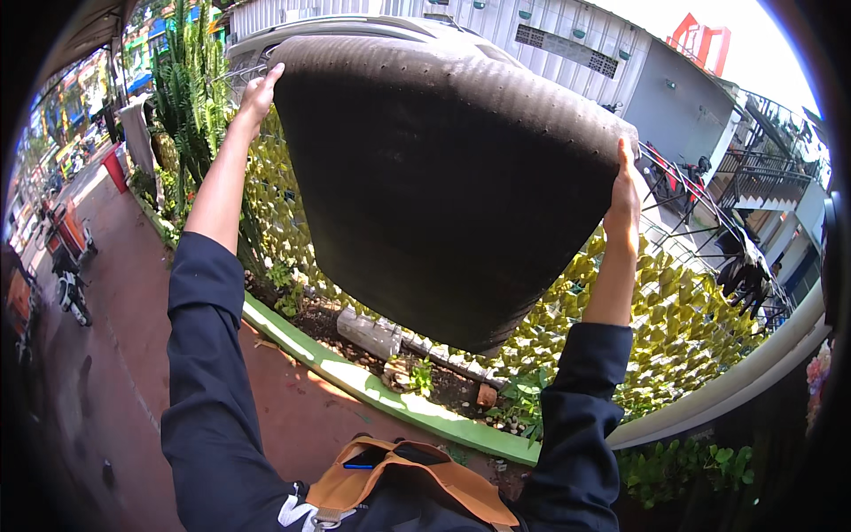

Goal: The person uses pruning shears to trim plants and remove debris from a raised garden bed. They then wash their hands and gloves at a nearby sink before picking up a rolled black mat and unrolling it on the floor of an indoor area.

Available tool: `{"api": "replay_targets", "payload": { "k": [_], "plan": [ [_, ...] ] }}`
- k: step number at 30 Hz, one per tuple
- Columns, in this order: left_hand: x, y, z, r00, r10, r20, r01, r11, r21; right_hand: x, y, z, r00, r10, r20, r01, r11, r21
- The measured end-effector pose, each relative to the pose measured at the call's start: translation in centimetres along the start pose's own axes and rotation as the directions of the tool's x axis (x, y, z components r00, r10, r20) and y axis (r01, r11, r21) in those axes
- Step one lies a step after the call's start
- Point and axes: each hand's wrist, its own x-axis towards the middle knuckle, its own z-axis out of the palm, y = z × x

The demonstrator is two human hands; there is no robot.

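Note:
A large dark mat (425,193), rubber-like with rows of small holes or studs along its bent top, hangs in front of me at arm's length. My left hand (258,100) grips its upper left corner, thumb on the near side. At the upper right corner my right hand (623,193) holds the edge, thumb pointing up. The mat's lower end curves down in front of a fence covered with yellow-green artificial leaves (678,332). Whether its top rests on the fence cannot be told, as the mat hides that stretch.
A green curb (359,379) edges a planting bed with a concrete block (369,332). Black gloves (741,272) hang on the fence's wire top at right. Cacti (189,100) rise at left. A car (372,26) stands behind the mat. I wear a tan apron (459,475).

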Motion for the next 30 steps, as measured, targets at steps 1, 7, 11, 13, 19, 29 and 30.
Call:
{"api": "replay_targets", "payload": {
  "k": [1,7,11,13,19,29,30],
  "plan": [
    [1.5,-0.3,0.4,1.000,-0.005,-0.016,0.005,0.999,0.054,0.0,-0.5,0.9,1.000,-0.014,0.008,0.013,0.989,0.149],
    [12.0,-6.4,2.1,0.997,-0.073,-0.013,0.073,0.997,-0.013,3.4,1.7,0.3,0.991,0.011,-0.131,0.016,0.979,0.204],
    [15.6,-8.4,3.1,0.988,-0.128,-0.082,0.135,0.987,0.090,2.0,-0.1,1.1,0.896,-0.034,-0.442,0.012,0.999,-0.053],
    [17.2,-10.3,4.5,0.974,-0.149,-0.173,0.151,0.989,-0.001,0.5,-1.7,2.7,0.830,-0.024,-0.557,0.018,1.000,-0.017],
    [18.0,-11.0,2.8,0.996,-0.045,-0.076,0.026,0.972,-0.233,-3.1,-3.9,4.4,0.791,-0.036,-0.611,-0.046,0.992,-0.119],
    [16.9,-8.5,-1.5,0.974,0.202,0.101,-0.150,0.914,-0.377,-5.7,7.4,5.1,0.662,-0.088,-0.745,0.173,0.984,0.038],
    [12.2,-5.5,-2.2,0.931,0.254,0.261,-0.133,0.905,-0.405,-6.1,9.0,2.6,0.645,-0.132,-0.753,0.146,0.988,-0.048]
  ]
}}
